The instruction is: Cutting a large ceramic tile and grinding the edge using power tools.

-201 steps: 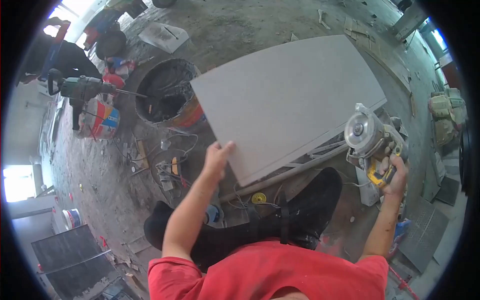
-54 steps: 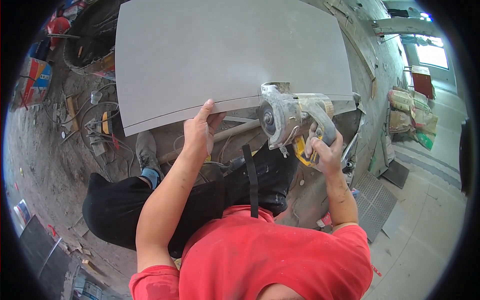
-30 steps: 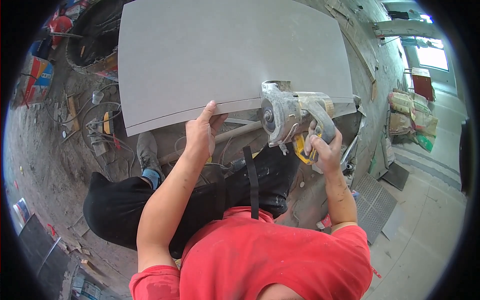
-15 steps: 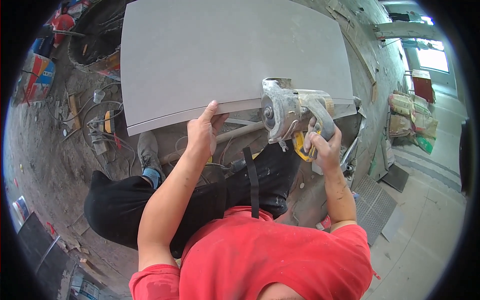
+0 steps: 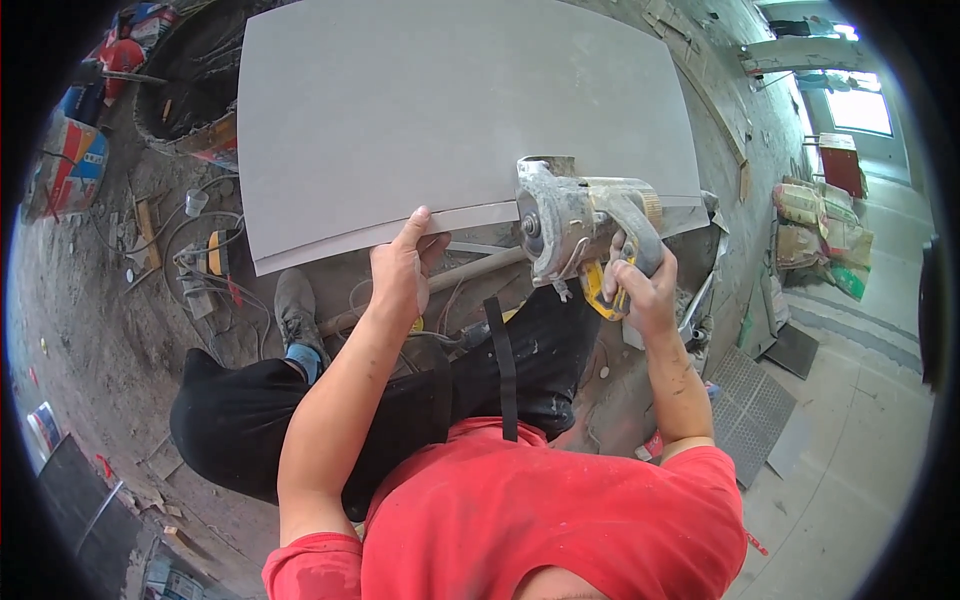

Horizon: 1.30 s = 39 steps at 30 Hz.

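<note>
A large grey tile (image 5: 450, 110) lies in front of me, with a cut line running along its near edge. The narrow strip (image 5: 340, 240) beyond that line shows a thin gap on the left. My left hand (image 5: 405, 262) pinches this strip, thumb on top and fingers beneath. My right hand (image 5: 643, 285) is wrapped around the handle of a dusty handheld circular saw (image 5: 570, 225) with a yellow grip. The saw sits over the near edge, right of my left hand. Its blade is hidden by the housing.
Cables and a yellow-black tool (image 5: 217, 252) lie on the dirty floor at left, near a plastic cup (image 5: 196, 202). A dark tub (image 5: 180, 110) stands at the far left. Filled sacks (image 5: 825, 230) and a dimpled panel (image 5: 752, 418) are at right. My shoe (image 5: 295, 308) is close below the tile.
The saw appears slightly farther left along the tile's near edge, though the whole view has shifted a little too. Both hands keep their holds.
</note>
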Available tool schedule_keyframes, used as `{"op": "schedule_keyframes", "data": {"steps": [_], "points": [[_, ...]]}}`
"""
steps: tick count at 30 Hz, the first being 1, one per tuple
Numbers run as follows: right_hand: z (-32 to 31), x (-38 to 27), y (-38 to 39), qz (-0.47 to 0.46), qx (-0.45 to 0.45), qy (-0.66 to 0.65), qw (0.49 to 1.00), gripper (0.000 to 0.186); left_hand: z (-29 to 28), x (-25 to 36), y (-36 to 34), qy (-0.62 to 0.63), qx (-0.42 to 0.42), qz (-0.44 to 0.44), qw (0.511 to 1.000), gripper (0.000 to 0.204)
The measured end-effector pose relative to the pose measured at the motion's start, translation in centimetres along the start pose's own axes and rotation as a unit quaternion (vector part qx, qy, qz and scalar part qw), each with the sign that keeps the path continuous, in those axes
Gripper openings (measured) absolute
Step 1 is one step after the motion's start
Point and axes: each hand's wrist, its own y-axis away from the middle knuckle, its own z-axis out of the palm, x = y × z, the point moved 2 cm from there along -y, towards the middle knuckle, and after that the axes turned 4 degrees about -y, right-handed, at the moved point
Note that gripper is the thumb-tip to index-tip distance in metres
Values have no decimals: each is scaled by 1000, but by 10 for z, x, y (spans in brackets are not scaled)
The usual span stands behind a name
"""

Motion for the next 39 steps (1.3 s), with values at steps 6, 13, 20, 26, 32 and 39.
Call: {"op": "schedule_keyframes", "data": {"steps": [6, 13, 20, 26, 32, 39], "points": [[-5, 6, 0, 8, -2, 2, 1000, 29, 0, -1, 2, -8, 9, -2, 1000, 30], [-3, 5, 0, 1, -7, -3, 1000, 28, -2, -2, 2, 3, 6, -3, 1000, 34], [1, 2, 0, -3, 10, -11, 1000, 24, 0, -3, 4, 1, 4, -1, 1000, 34], [2, 3, -1, -3, 14, -11, 1000, 23, -3, -7, 0, 3, 1, 3, 1000, 35], [-2, 5, 1, -3, 6, -9, 1000, 23, -3, -9, 4, 0, 0, 2, 1000, 36], [2, 2, 1, -5, 14, 0, 1000, 24, -7, -12, 3, -2, -8, -6, 1000, 36]]}}
